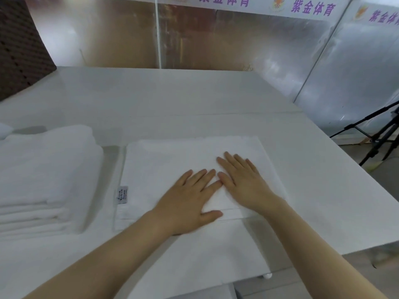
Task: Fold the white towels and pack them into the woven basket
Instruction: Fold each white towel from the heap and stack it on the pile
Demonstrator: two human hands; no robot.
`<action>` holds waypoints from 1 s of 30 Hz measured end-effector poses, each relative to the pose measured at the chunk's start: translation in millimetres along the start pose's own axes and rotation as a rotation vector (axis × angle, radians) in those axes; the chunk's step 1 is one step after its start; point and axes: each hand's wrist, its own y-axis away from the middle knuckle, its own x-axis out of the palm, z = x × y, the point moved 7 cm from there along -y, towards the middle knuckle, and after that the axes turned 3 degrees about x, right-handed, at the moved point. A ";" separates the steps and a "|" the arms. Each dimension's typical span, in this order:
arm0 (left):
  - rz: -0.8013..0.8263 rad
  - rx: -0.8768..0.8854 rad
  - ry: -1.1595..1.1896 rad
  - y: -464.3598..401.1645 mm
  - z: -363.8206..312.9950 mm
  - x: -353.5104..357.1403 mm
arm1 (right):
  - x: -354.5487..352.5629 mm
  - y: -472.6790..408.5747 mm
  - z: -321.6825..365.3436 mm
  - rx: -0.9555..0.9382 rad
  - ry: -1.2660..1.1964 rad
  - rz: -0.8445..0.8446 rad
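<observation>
On the table [216, 100], left hand [190, 199] and right hand [244, 182] press the towel [162, 169], fingers straight; smooth outward evenly before folding.

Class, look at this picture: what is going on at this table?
A person is folding white towels at a white table. Both hands lie flat, fingers straight, on a folded towel in front of them: the left hand near its front edge, the right hand just beside it, pressing the towel smooth. A small label shows at the towel's left edge. To the left sits a stack of folded towels. A dark woven basket stands at the far left corner; nothing shows being packed yet.
</observation>
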 end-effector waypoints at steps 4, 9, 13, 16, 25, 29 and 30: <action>0.028 0.035 -0.026 5.3 -0.3 1.4 | 0.5 19.4 -30.5 0.061 0.094 -0.001; 0.054 0.169 -0.043 19.0 0.6 -4.0 | -10.1 36.7 -68.4 0.131 0.200 0.016; 0.087 0.132 0.073 11.7 -8.3 -19.5 | -32.2 31.2 -103.2 0.262 0.066 -0.039; -0.026 0.170 0.126 -11.4 -33.2 -33.3 | -45.0 9.0 -113.3 0.389 -0.271 -0.013; -0.070 0.283 -0.085 -100.0 -126.9 -24.9 | -55.7 -85.0 -127.2 0.519 -0.429 0.146; 0.012 0.245 -0.243 -116.5 -143.1 -19.4 | -50.8 -100.5 -129.8 0.506 -0.385 0.210; 0.036 0.243 -0.257 -117.5 -146.0 -19.8 | -49.8 -102.4 -130.4 0.514 -0.383 0.221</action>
